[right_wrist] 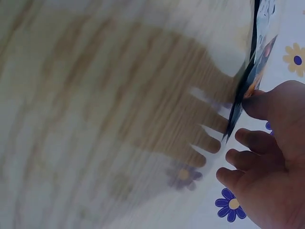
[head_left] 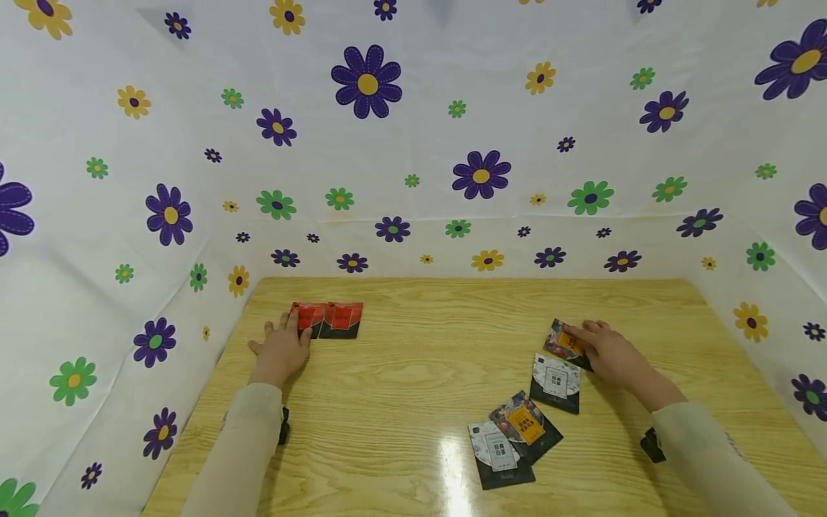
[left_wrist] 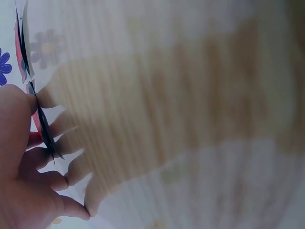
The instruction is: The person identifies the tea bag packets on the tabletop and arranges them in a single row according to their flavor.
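Observation:
Two red-and-black sachets lie side by side at the back left of the table. My left hand rests with spread fingers on the outer one, and its red edge shows between thumb and fingers in the left wrist view. Toward the back right, my right hand touches a dark sachet with an orange label, its index finger stretched over the top. The thumb meets that sachet's edge in the right wrist view. Just below lies a white-and-black sachet, partly under the touched one's corner or against it.
Nearer the front, another orange-labelled sachet is partly covered by a white-and-black sachet. All lie on a wood-grain table. A white flower-print cloth stands around the back and sides.

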Action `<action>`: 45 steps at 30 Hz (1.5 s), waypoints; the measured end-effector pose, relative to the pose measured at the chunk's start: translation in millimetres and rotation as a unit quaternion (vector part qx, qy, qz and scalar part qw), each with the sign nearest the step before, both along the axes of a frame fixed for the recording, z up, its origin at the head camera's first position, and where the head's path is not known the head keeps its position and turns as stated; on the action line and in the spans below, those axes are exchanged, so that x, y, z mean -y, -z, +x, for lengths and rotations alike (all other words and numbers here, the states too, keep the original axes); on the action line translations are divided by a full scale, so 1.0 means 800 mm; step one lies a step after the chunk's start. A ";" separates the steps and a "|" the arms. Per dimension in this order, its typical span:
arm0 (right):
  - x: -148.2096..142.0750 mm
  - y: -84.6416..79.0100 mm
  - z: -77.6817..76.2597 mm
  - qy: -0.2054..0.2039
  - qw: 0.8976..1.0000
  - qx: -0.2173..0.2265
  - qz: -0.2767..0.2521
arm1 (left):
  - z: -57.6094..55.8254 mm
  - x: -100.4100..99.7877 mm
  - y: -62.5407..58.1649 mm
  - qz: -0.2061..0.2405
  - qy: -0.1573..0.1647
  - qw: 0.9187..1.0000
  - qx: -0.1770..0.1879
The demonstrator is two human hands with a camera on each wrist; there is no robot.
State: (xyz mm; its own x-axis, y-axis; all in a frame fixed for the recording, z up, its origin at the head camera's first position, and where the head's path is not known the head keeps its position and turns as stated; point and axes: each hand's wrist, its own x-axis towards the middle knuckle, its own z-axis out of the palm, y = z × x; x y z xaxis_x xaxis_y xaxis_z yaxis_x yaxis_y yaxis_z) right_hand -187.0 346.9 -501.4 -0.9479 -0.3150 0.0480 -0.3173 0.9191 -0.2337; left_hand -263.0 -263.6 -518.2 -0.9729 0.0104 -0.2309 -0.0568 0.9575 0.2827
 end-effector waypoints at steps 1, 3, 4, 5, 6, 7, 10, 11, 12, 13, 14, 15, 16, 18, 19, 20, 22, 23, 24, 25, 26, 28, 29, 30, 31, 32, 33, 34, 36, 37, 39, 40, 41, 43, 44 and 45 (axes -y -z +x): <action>0.000 0.000 -0.001 -0.001 1.000 0.000 0.002 | 0.000 0.000 0.000 0.000 -0.001 1.000 -0.001; 0.002 0.000 -0.001 0.001 1.000 0.007 0.000 | 0.000 0.000 0.000 -0.003 0.000 1.000 -0.004; 0.002 0.000 -0.002 0.001 1.000 0.009 -0.001 | 0.000 0.000 0.000 -0.003 0.000 1.000 -0.004; 0.004 0.000 -0.002 0.003 1.000 0.013 -0.003 | -0.001 0.001 0.000 -0.004 0.000 1.000 -0.005; 0.005 -0.001 -0.002 0.003 1.000 0.016 -0.003 | -0.001 0.001 0.000 -0.005 0.000 1.000 -0.005; 0.006 -0.001 -0.002 0.003 1.000 0.018 -0.004 | -0.001 0.001 0.000 -0.005 0.000 1.000 -0.005; 0.009 -0.001 -0.005 -0.002 1.000 0.020 -0.003 | -0.002 0.003 0.001 -0.002 -0.001 1.000 -0.004; 0.011 -0.001 -0.006 -0.004 1.000 0.021 -0.004 | -0.003 0.004 0.002 -0.002 -0.001 1.000 -0.004; 0.012 -0.001 -0.007 -0.008 1.000 0.020 -0.004 | -0.003 0.004 0.002 -0.001 -0.002 1.000 -0.004; 0.014 -0.001 -0.008 -0.012 1.000 0.019 -0.006 | -0.003 0.005 0.003 -0.001 -0.002 1.000 -0.003; 0.016 -0.001 -0.009 -0.016 1.000 0.019 -0.006 | -0.003 0.005 0.003 -0.001 -0.003 1.000 -0.003; 0.018 -0.001 -0.010 -0.018 1.000 0.020 -0.009 | -0.004 0.005 0.004 -0.002 -0.003 1.000 -0.003; 0.020 -0.002 -0.011 -0.020 1.000 0.021 -0.011 | -0.004 0.005 0.004 -0.003 -0.003 1.000 -0.004; 0.025 -0.002 -0.013 -0.019 0.999 0.025 -0.013 | -0.005 0.005 0.004 -0.003 -0.003 1.000 -0.003; 0.028 -0.003 -0.014 -0.017 0.999 0.029 -0.014 | -0.005 0.006 0.004 -0.002 -0.003 1.000 -0.003; 0.030 -0.003 -0.015 -0.013 0.999 0.033 -0.014 | -0.005 0.006 0.005 -0.001 -0.004 1.000 -0.003; 0.035 -0.004 -0.017 -0.005 0.999 0.039 -0.014 | -0.005 0.006 0.005 -0.001 -0.004 1.000 -0.002; 0.038 -0.003 -0.018 0.000 0.999 0.042 -0.013 | -0.004 0.007 0.005 0.000 -0.004 1.000 -0.001; 0.041 -0.004 -0.020 0.003 0.999 0.043 -0.012 | -0.004 0.007 0.005 0.001 -0.005 1.000 -0.001; 0.044 -0.004 -0.021 0.004 0.999 0.042 -0.009 | -0.004 0.007 0.005 0.002 -0.005 1.000 0.000; 0.047 -0.004 -0.023 0.004 0.999 0.040 -0.008 | -0.004 0.007 0.005 0.002 -0.004 1.000 -0.001; 0.053 -0.004 -0.026 0.004 0.999 0.035 -0.005 | -0.004 0.007 0.004 0.002 -0.004 1.000 -0.002; 0.056 -0.004 -0.028 0.004 0.999 0.033 -0.005 | -0.005 0.007 0.004 0.003 -0.004 1.000 -0.001; 0.059 -0.005 -0.030 0.001 1.000 0.031 -0.006 | -0.005 0.006 0.004 0.003 -0.003 1.000 -0.001; 0.062 -0.005 -0.031 0.001 0.999 0.032 -0.008 | -0.004 0.006 0.003 0.003 -0.002 1.000 0.000; 0.066 -0.004 -0.033 0.001 0.999 0.034 -0.010 | -0.004 0.005 0.003 0.002 -0.001 1.000 0.001; 0.069 -0.004 -0.034 -0.003 0.999 0.035 -0.013 | -0.004 0.005 0.003 0.002 -0.001 1.000 0.002; 0.073 -0.003 -0.035 -0.004 0.999 0.038 -0.015 | -0.003 0.005 0.003 0.002 -0.001 1.000 0.003; 0.080 -0.002 -0.038 -0.004 0.999 0.042 -0.019 | -0.003 0.004 0.003 0.001 -0.002 1.000 0.005; 0.084 -0.001 -0.039 -0.004 0.999 0.042 -0.021 | -0.003 0.004 0.004 0.001 -0.001 1.000 0.004; 0.091 0.000 -0.041 -0.010 0.999 0.038 -0.028 | -0.003 0.004 0.004 0.002 -0.002 1.000 0.004; 0.095 0.001 -0.042 -0.014 0.999 0.035 -0.030 | -0.004 0.004 0.005 0.002 -0.002 1.000 0.003; 0.099 0.002 -0.043 -0.021 0.999 0.031 -0.033 | -0.004 0.004 0.005 0.003 -0.001 1.000 0.004; 0.106 0.003 -0.045 -0.036 0.998 0.023 -0.039 | -0.005 0.004 0.005 0.005 0.000 1.000 0.003; 0.110 0.004 -0.046 -0.043 0.998 0.022 -0.039 | -0.005 0.004 0.005 0.006 0.000 1.000 0.004; 0.113 0.005 -0.047 -0.049 0.998 0.023 -0.041 | -0.005 0.004 0.006 0.006 0.000 1.000 0.004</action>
State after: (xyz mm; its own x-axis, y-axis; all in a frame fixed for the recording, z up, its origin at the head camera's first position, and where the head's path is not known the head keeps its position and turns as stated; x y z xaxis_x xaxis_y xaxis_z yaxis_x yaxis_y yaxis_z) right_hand -224.6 256.1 -505.0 -0.9143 -0.4035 0.0349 -0.3925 0.8613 -0.3228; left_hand -267.4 -266.7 -522.8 -0.9711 0.0132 -0.2385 -0.0594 0.9538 0.2944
